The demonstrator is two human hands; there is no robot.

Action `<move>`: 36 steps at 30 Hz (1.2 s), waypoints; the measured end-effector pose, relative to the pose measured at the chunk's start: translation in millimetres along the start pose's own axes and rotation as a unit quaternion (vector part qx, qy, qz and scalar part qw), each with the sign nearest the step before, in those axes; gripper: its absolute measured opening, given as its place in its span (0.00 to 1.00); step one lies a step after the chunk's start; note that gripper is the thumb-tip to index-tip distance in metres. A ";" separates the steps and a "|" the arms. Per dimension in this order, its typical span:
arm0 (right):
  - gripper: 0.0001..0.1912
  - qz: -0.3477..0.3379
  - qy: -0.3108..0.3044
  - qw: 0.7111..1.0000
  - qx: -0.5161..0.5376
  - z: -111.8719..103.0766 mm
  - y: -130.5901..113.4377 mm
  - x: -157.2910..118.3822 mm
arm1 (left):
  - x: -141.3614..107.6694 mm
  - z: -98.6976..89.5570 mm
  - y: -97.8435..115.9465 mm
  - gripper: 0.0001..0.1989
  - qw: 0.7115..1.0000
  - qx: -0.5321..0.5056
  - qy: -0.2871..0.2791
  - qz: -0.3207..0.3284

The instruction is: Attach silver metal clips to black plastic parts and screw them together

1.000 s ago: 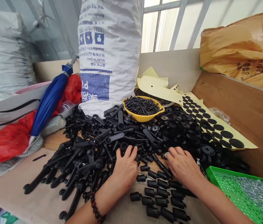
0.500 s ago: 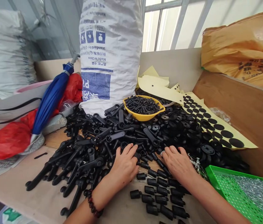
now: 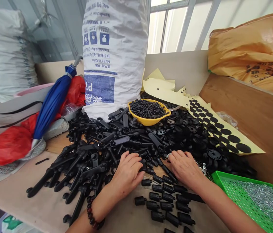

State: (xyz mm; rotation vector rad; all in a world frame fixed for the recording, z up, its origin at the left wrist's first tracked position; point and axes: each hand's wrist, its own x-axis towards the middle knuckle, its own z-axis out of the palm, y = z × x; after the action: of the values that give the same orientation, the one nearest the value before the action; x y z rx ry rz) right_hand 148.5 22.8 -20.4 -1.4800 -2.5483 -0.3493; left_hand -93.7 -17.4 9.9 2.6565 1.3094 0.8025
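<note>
My left hand (image 3: 128, 171) rests at the front edge of a heap of black plastic crank handles (image 3: 102, 168), its fingers bent and close together. Whatever lies under those fingertips is hidden. Opposite it, my right hand (image 3: 184, 166) is curled palm down, with its fingertips beside a slim black rod-shaped part (image 3: 167, 170). The underside of that hand is out of sight, so I cannot make out what it grips. Between and below the hands, short black cylindrical knobs (image 3: 167, 197) lie in loose rows. A dark flat piece (image 3: 194, 196) pokes out under the right forearm.
A yellow bowl (image 3: 148, 121) of black screw-like pieces stands behind the heap, before a tall white sack (image 3: 117, 58). Round black discs (image 3: 215, 154) pile up at the right. A green basket (image 3: 220, 189) holds small metal pieces. A blue umbrella (image 3: 54, 100) leans at the left.
My left hand has turned slightly and its fingers have drawn closer together. The right hand has shifted only a little. The dark piece under the right forearm shows more now.
</note>
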 end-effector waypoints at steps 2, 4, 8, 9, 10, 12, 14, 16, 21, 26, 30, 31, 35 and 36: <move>0.08 0.017 0.017 0.999 0.042 0.4 4.9 -1.1 | 3.1 -2.6 4.4 0.04 0.997 -0.073 0.020 -0.010; 0.08 0.031 0.034 0.994 0.095 -0.4 9.2 -3.3 | 7.7 -5.0 11.9 0.04 0.986 -0.157 0.029 -0.051; 0.10 0.040 0.052 0.976 0.208 -12.5 9.0 -12.4 | 17.0 -1.6 30.6 0.07 0.933 -0.308 -0.005 -0.188; 0.11 0.042 0.052 0.969 0.238 -18.4 6.9 -16.0 | 18.7 1.1 35.0 0.09 0.910 -0.355 -0.021 -0.213; 0.12 0.042 0.053 0.960 0.270 -25.2 4.1 -20.1 | 20.0 4.3 39.1 0.12 0.887 -0.401 -0.032 -0.227; 0.10 0.060 0.053 0.914 0.397 -40.0 -2.1 -29.5 | 21.5 10.9 46.5 0.14 0.851 -0.471 -0.041 -0.230; 0.10 0.103 0.086 0.846 0.516 -53.6 -8.2 -39.5 | 21.9 16.8 52.9 0.14 0.831 -0.509 -0.040 -0.223; 0.10 0.137 0.112 0.796 0.578 -63.1 -13.2 -48.8 | 22.1 21.0 58.6 0.14 0.813 -0.536 -0.044 -0.225; 0.11 0.156 0.147 0.779 0.590 -66.6 -21.3 -65.8 | 24.2 25.6 71.5 0.14 0.778 -0.576 -0.074 -0.239; 0.05 0.137 0.163 0.826 0.522 -62.6 -26.3 -72.6 | 26.2 30.7 83.5 0.13 0.743 -0.623 -0.087 -0.230; 0.06 0.091 0.174 0.875 0.443 -65.8 -25.5 -80.1 | 24.0 35.9 89.0 0.15 0.698 -0.657 -0.108 -0.262; 0.08 0.084 0.170 0.883 0.429 -67.2 -24.5 -83.1 | 23.3 36.4 89.3 0.15 0.696 -0.658 -0.112 -0.265; 0.10 0.091 0.132 0.910 0.383 -71.1 -20.2 -94.6 | 21.5 36.4 87.9 0.14 0.720 -0.637 -0.117 -0.250; 0.09 0.086 0.122 0.918 0.368 -70.9 -19.5 -96.5 | 21.3 36.6 87.4 0.13 0.725 -0.633 -0.117 -0.244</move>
State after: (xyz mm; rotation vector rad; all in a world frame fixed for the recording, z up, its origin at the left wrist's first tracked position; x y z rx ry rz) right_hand 181.2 -86.9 19.6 -1.2368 -1.9816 0.3934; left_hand -2.5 -50.8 12.4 1.1885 0.7846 0.7825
